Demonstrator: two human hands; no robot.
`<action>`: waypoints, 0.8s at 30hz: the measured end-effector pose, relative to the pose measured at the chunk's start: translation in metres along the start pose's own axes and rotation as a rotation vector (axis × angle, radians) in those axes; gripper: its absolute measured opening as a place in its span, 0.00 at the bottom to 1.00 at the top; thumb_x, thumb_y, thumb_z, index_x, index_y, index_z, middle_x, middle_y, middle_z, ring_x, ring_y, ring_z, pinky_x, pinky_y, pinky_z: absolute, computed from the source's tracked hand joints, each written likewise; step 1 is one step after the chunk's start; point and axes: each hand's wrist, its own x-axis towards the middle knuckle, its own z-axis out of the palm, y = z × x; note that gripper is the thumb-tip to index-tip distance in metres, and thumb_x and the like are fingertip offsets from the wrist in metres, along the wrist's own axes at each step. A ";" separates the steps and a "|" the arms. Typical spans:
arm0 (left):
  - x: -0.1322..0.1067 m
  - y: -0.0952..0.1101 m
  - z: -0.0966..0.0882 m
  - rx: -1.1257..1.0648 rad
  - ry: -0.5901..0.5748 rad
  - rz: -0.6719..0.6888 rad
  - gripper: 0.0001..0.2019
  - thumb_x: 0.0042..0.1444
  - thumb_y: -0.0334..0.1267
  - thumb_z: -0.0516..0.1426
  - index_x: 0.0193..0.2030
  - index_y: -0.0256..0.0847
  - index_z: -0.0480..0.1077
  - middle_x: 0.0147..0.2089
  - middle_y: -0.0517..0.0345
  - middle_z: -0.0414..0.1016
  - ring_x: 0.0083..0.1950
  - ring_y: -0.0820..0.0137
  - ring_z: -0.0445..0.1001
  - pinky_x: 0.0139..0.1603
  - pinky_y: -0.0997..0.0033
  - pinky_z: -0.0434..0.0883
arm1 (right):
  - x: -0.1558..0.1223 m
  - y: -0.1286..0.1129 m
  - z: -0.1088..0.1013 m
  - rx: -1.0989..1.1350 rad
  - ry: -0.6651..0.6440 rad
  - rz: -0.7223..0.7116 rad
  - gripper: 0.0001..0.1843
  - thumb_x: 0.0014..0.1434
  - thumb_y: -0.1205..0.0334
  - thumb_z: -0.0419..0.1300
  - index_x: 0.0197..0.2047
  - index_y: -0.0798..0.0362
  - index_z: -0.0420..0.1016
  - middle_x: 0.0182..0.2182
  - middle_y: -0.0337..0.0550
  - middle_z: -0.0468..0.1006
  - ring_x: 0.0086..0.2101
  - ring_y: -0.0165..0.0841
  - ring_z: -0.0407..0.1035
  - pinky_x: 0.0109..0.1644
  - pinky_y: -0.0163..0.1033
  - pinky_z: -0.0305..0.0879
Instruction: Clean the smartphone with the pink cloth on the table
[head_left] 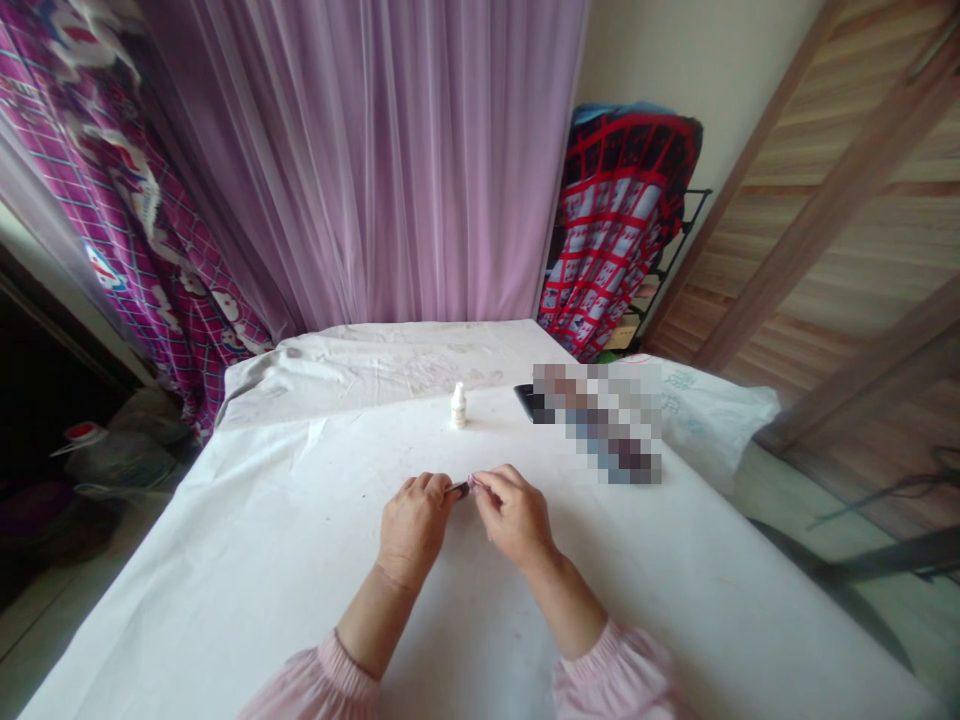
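My left hand [415,520] is closed around a small, slim, dark piece [463,489] whose end sticks out between the fingers. Opposite it, my right hand [514,508] pinches a tiny pinkish-purple bit [472,482] that meets the dark end. Both pieces are too small to name. The two hands almost touch, just above the white tabletop [300,560]. A small white dropper bottle [459,408] stands upright beyond them, untouched.
A black phone-like object [529,403] lies at the right, partly covered by a pixelated patch. Near the table's right edge rests a white plastic bag [697,410]. Purple curtains [420,170] hang behind the table. A large clear bottle with a red cap [82,432] stands on the left.
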 end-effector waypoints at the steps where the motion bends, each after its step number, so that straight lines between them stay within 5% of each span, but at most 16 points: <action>1: 0.000 0.002 0.000 -0.001 -0.006 -0.008 0.05 0.63 0.37 0.56 0.36 0.44 0.71 0.32 0.59 0.77 0.34 0.67 0.76 0.32 0.72 0.67 | 0.000 0.000 0.001 -0.015 -0.003 -0.003 0.12 0.61 0.64 0.55 0.40 0.48 0.80 0.34 0.42 0.79 0.32 0.30 0.74 0.39 0.31 0.67; 8: -0.014 0.001 -0.001 -0.031 0.008 0.013 0.06 0.64 0.34 0.54 0.42 0.44 0.73 0.37 0.57 0.80 0.36 0.67 0.78 0.33 0.72 0.72 | 0.002 -0.001 -0.001 -0.087 -0.054 -0.029 0.11 0.61 0.65 0.55 0.39 0.48 0.80 0.34 0.42 0.78 0.33 0.31 0.74 0.38 0.31 0.66; 16: -0.057 -0.043 -0.005 -0.105 0.216 0.329 0.19 0.66 0.28 0.47 0.61 0.42 0.65 0.51 0.50 0.79 0.47 0.67 0.79 0.46 0.69 0.77 | 0.001 -0.004 0.000 -0.119 -0.047 -0.062 0.11 0.62 0.65 0.54 0.39 0.48 0.79 0.34 0.41 0.78 0.34 0.31 0.73 0.38 0.31 0.64; 24: -0.062 -0.040 0.000 -0.127 0.228 0.335 0.21 0.64 0.25 0.46 0.63 0.40 0.63 0.52 0.49 0.78 0.48 0.67 0.78 0.48 0.69 0.77 | -0.004 -0.021 -0.001 -0.194 -0.079 -0.116 0.12 0.62 0.67 0.54 0.38 0.48 0.79 0.33 0.41 0.77 0.33 0.29 0.72 0.38 0.30 0.63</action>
